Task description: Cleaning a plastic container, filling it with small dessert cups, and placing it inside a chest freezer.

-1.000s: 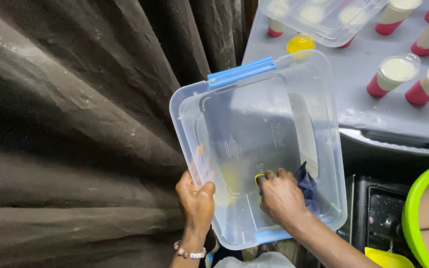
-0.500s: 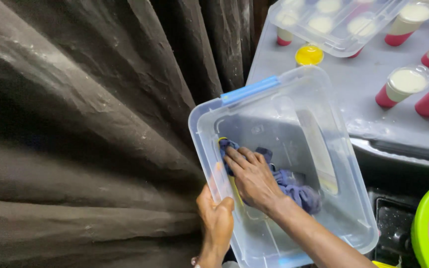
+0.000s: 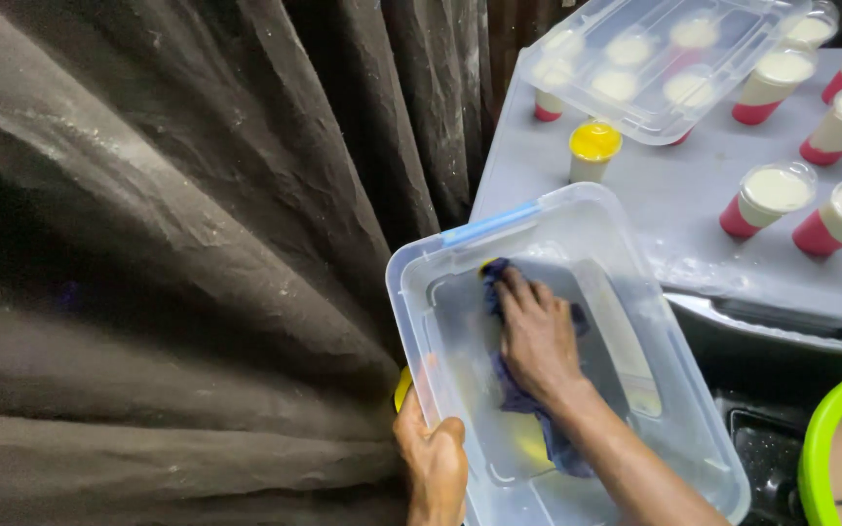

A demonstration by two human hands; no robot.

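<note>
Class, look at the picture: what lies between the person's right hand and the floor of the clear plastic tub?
A dark blue cloth lies under the right hand, pressed against the inside of the clear tub, in the head view.

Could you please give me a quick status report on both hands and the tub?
Left hand grips clear tub rim. Right hand presses blue cloth inside tub. Nothing in the way.

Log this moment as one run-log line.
left hand: grips clear plastic bin rim | right hand: presses blue cloth inside bin | nearby: cups on grey table
</note>
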